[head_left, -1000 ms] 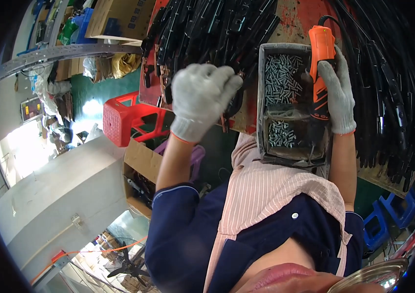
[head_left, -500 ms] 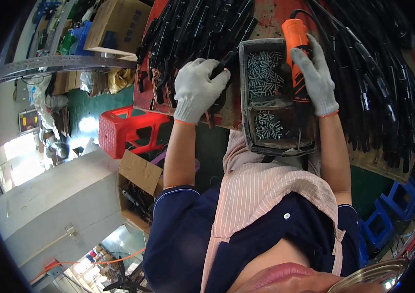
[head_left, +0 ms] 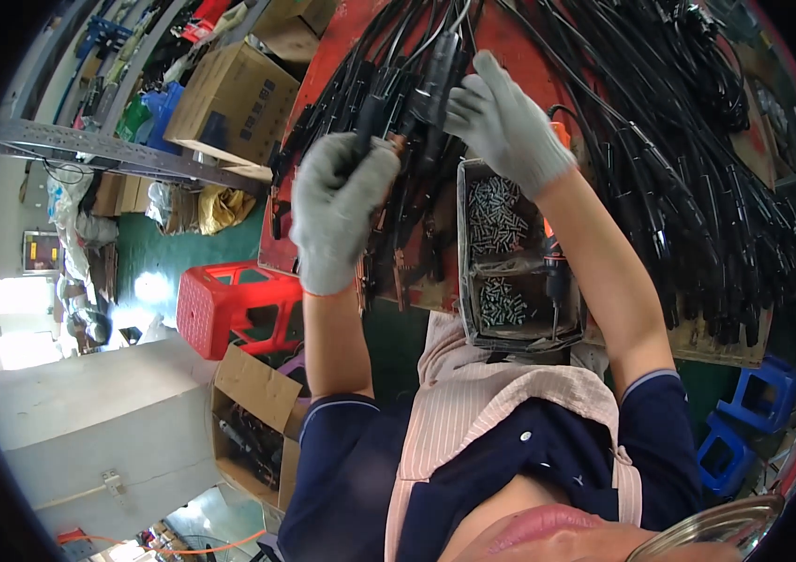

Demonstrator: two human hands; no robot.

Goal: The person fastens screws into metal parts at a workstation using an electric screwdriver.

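My left hand [head_left: 337, 206], in a white knit glove, is closed round a black cable end [head_left: 370, 120], a cylindrical piece that sticks up above the fingers. Farther right, my right hand [head_left: 505, 122], also gloved, reaches over the cable bundle with thumb and fingers apart. Its fingertips are beside a black cable fitting [head_left: 437, 80]; whether they touch it I cannot tell. Under my right forearm an orange and black power screwdriver [head_left: 555, 272] rests in the right side of a divided bin [head_left: 465, 281]. Loose silver screws [head_left: 499, 220] fill the bin's left compartments.
Black cables [head_left: 660, 187] cover the right of the red table [head_left: 323, 75]. Copper-coloured ends [head_left: 401, 272] hang at its near edge. A red stool [head_left: 206, 309] and an open carton [head_left: 257, 384] stand left, blue stools [head_left: 761, 393] right. Shelving [head_left: 135, 140] holds a cardboard box [head_left: 229, 103].
My right hand has let go of the power screwdriver and moved left and away to the cables. My left hand has shifted left and closed round a cable end. The view has tilted slightly.
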